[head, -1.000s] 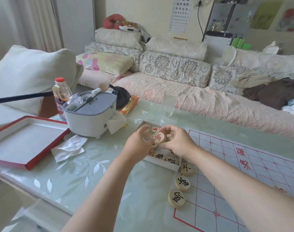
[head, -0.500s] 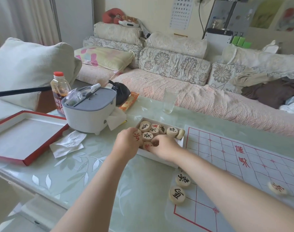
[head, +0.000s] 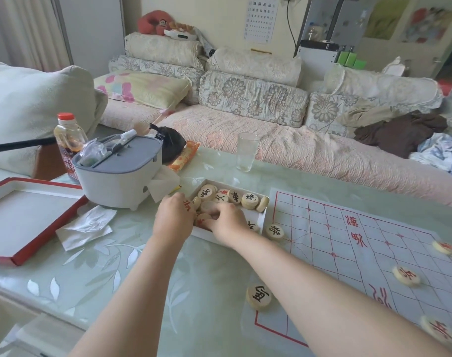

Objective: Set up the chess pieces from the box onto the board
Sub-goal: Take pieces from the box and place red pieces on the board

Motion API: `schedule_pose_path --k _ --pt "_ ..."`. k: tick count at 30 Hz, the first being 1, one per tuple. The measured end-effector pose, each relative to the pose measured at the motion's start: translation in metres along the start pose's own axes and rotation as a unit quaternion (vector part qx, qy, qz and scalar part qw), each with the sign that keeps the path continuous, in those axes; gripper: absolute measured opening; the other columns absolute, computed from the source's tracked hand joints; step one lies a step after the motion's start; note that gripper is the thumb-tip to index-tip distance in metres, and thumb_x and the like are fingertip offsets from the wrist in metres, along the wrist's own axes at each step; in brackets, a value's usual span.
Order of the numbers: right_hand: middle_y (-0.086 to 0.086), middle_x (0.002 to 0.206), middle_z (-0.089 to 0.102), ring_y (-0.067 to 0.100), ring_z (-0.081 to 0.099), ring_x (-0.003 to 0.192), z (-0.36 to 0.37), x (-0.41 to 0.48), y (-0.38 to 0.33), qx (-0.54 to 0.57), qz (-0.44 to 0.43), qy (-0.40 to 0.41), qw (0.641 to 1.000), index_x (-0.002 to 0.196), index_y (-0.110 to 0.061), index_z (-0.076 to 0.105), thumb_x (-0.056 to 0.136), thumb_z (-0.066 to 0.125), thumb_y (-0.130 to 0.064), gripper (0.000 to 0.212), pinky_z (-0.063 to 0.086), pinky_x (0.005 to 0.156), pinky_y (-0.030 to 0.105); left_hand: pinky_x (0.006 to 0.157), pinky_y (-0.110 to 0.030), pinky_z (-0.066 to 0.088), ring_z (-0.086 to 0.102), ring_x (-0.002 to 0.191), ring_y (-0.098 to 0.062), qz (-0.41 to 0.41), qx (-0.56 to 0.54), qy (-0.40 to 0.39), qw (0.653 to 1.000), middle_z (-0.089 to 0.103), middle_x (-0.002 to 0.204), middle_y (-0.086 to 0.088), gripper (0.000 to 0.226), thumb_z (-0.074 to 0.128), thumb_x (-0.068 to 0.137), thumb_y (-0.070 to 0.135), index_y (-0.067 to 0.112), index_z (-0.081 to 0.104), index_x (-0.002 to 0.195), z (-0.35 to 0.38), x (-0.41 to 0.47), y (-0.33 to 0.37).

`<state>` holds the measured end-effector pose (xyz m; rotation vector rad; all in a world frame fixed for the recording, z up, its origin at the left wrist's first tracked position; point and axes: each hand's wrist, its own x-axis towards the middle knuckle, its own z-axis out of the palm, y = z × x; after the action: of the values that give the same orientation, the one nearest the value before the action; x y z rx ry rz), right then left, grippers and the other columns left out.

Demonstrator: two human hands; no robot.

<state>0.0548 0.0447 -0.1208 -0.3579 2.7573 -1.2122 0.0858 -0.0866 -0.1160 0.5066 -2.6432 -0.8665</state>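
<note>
Left hand: the left hand (head: pixel 174 220) sits knuckles-up against the box's left wall, fingers curled round a red-lettered piece (head: pixel 187 205) whose face shows past the knuckles.
Right hand: the right hand (head: pixel 227 222) reaches into the near half of the box, fingertips down among the loose pieces. They are blurred, and whether they have hold of one cannot be told.
Box: a shallow white box (head: pixel 263 217) lies on the table (head: pixel 207 292), just beside the board's left edge at its far corner. A row of boxed pieces (head: pixel 249 200) is heaped along its far wall.
Board: the paper board (head: pixel 348 253), ruled in red, lies flat toward the table's right edge. The right forearm crosses its near left corner.
Already placed: black-lettered discs (head: pixel 258 296) stand on the board's left edge and red-lettered discs (head: pixel 406 275) toward its right, blurred.
Crowding the left hand: a grey lidded container (head: pixel 116 173) stands just beyond it, and a white tissue (head: pixel 163 185) pokes toward the box's far left corner.
Left edge of table: a red-rimmed lid (head: pixel 18 217), with crumpled paper (head: pixel 87 226) beside it.
Behind the container: a red-capped bottle (head: pixel 67 140), a black bag (head: pixel 169 145) and an orange packet (head: pixel 185 157).
Far edge: a drinking glass (head: pixel 247 152), well apart from the box.
</note>
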Motion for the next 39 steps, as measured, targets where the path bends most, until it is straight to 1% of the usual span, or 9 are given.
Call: schedule_pose_path --k 3,6,8,12,16,23,29,33,39 --pt "-0.001 0.093 0.074 0.018 0.068 0.090 -0.012 -0.001 0.003 0.066 0.010 0.017 0.998 0.092 -0.020 0.075 0.085 0.073 -0.023 0.007 0.054 0.081 0.030 0.086 -0.032 0.046 0.053 0.113 -0.029 -0.004 -0.064 0.000 0.998 0.056 0.123 -0.011 0.044 0.059 0.087 0.012 0.014 0.054 0.130 -0.005 -0.008 0.010" --pt "-0.001 0.094 0.075 0.016 0.069 0.088 -0.036 -0.005 0.008 0.131 0.018 0.036 0.991 0.097 -0.021 0.074 0.087 0.073 -0.019 0.010 0.055 0.077 0.030 0.068 -0.028 0.051 0.061 0.092 -0.019 -0.020 -0.188 -0.004 0.982 0.063 0.108 0.001 0.039 0.062 0.085 0.014 0.027 0.057 0.122 -0.009 -0.019 0.029" --pt "0.005 0.101 0.074 0.019 0.071 0.087 -0.056 -0.013 0.013 0.177 0.026 0.040 0.983 0.097 -0.022 0.070 0.090 0.071 -0.016 0.010 0.053 0.064 0.029 0.056 -0.024 0.047 0.062 0.076 -0.015 -0.036 -0.262 -0.032 0.964 0.065 0.098 0.004 0.033 0.061 0.086 0.012 0.030 0.059 0.114 -0.008 -0.026 0.044" --pt "0.017 0.107 0.067 0.023 0.072 0.070 -0.098 -0.035 0.028 0.241 0.029 0.038 0.969 0.104 -0.021 0.063 0.095 0.058 -0.004 0.019 0.048 0.047 0.025 0.060 -0.029 0.053 0.063 0.065 -0.019 -0.084 -0.387 -0.133 0.909 0.065 0.090 -0.007 0.026 0.053 0.087 0.006 0.019 0.060 0.108 -0.001 -0.043 0.076" --pt "0.017 0.096 0.072 0.021 0.069 0.066 -0.135 -0.061 0.049 0.257 0.031 0.039 0.965 0.103 -0.018 0.068 0.092 0.061 -0.003 0.020 0.048 0.052 0.030 0.058 -0.028 0.046 0.060 0.066 -0.018 -0.057 -0.389 -0.224 0.892 0.061 0.079 -0.007 0.015 0.057 0.090 0.013 0.012 0.063 0.103 0.013 -0.060 0.111" --pt "0.018 0.092 0.073 0.018 0.066 0.065 -0.198 -0.105 0.098 0.225 0.039 0.052 0.972 0.110 -0.012 0.067 0.091 0.070 -0.013 0.020 0.052 0.049 0.028 0.043 -0.019 0.042 0.056 0.050 -0.011 -0.023 -0.343 -0.266 0.901 0.062 0.075 -0.006 0.018 0.063 0.082 0.008 0.011 0.064 0.100 0.044 -0.090 0.183" --pt "0.021 0.099 0.072 0.021 0.068 0.071 -0.246 -0.143 0.142 0.248 0.051 0.085 0.964 0.112 -0.010 0.065 0.090 0.072 -0.014 0.024 0.059 0.058 0.036 0.050 -0.022 0.043 0.058 0.056 -0.014 -0.028 -0.320 -0.323 0.890 0.062 0.067 -0.003 0.026 0.068 0.073 0.012 0.013 0.065 0.098 0.077 -0.115 0.241" --pt "0.013 0.098 0.074 0.021 0.069 0.073 -0.274 -0.170 0.175 0.254 0.056 0.085 0.962 0.102 -0.020 0.071 0.088 0.074 -0.019 0.015 0.059 0.065 0.037 0.052 -0.022 0.042 0.055 0.052 -0.013 -0.010 -0.283 -0.352 0.892 0.060 0.066 -0.002 0.019 0.065 0.078 0.012 0.013 0.065 0.097 0.100 -0.140 0.277" --pt "0.009 0.107 0.069 0.018 0.067 0.072 -0.322 -0.188 0.205 0.158 0.045 0.078 0.983 0.099 -0.024 0.072 0.078 0.079 0.000 0.033 0.061 0.063 0.039 0.057 -0.023 0.041 0.051 0.061 -0.015 -0.004 -0.300 -0.379 0.875 0.062 0.073 -0.007 0.016 0.072 0.080 0.018 0.010 0.067 0.092 0.135 -0.159 0.315"
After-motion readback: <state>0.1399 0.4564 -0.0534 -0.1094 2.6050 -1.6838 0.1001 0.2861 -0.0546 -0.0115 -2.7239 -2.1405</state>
